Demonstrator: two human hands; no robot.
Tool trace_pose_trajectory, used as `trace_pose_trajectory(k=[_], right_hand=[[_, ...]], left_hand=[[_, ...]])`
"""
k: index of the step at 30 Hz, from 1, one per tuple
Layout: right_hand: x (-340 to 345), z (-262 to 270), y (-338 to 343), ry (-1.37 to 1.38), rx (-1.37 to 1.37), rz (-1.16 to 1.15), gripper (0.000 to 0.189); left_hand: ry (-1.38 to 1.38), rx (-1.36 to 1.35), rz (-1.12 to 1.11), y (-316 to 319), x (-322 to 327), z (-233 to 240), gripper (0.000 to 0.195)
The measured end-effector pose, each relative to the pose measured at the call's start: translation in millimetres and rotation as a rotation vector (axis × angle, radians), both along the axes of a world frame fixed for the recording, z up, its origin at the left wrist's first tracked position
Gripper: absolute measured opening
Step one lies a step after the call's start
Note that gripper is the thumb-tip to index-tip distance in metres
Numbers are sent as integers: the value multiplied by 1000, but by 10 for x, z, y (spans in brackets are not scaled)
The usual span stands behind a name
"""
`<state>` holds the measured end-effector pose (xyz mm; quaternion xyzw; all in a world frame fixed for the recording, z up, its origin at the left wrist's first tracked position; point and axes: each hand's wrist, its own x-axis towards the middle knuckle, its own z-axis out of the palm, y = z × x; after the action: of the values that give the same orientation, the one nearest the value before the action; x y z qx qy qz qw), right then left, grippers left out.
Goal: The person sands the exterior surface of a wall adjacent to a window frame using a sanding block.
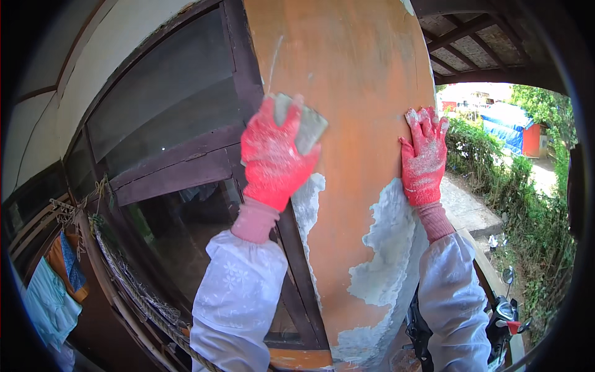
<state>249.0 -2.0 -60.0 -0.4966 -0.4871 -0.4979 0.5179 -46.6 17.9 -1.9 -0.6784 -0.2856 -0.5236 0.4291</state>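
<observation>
My left hand (279, 151), in a red glove dusted with white powder, grips a greenish-grey flat piece (312, 128), perhaps a sanding sheet or pad. It is against or very close to the left side of an orange painted wall (358, 121). Bare grey patches (388, 249) show where paint is gone, lower on the wall. At the wall's right edge my right hand (425, 160) lies against the corner with nothing in it. Its glove is red too, with whitened, worn fingertips slightly spread.
Left of the wall stands a dark wooden window frame (186, 172) with glass panes. Clothes (53, 297) hang at the far left beside a rope (153, 325) and bamboo poles. Low on the right are a motorbike (504, 311) and a hedge (534, 232).
</observation>
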Motion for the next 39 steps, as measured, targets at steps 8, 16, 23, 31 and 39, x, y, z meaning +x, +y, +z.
trace_pose_trajectory(k=[8, 16, 23, 31, 39], right_hand=[[-58, 45, -20, -14, 45, -5, 55], [-10, 0, 30, -21, 36, -6, 55], [-36, -31, 32, -16, 66, -48, 51], [-53, -38, 83, -54, 81, -42, 50], [10, -69, 40, -50, 79, -11, 51]], left_hand=[[552, -18, -78, 22, -206, -601, 83], [-68, -82, -51, -69, 53, -183, 88], [235, -182, -146, -26, 88, -1737, 75], [-367, -34, -30, -18, 180, -152, 87], [-80, -157, -71, -88, 298, -1356, 88]])
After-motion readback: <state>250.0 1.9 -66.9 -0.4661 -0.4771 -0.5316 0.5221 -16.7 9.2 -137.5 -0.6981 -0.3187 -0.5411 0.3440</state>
